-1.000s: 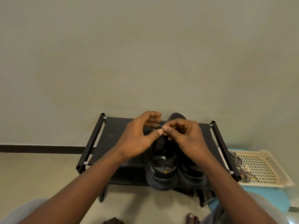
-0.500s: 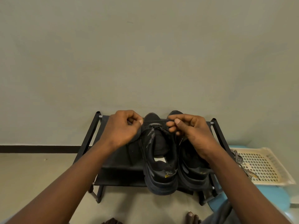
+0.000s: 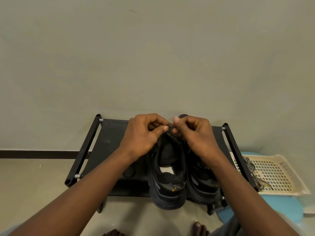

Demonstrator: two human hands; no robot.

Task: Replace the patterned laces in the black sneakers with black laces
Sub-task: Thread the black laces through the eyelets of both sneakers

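My left hand [image 3: 141, 136] and right hand [image 3: 198, 136] both pinch the black lace [image 3: 171, 125] with curled fingers [image 3: 164, 128], just above one black sneaker [image 3: 167, 186] on the rack [image 3: 109, 142].

Low black shoe rack [image 3: 109, 145] on the floor [image 3: 34, 181], its far edge against the wall [image 3: 153, 65]. On its fabric top, right of centre, left sneaker [image 3: 167, 189] and right sneaker [image 3: 202, 186] sit side by side, touching, heels overhanging the near edge, toes towards the far edge.
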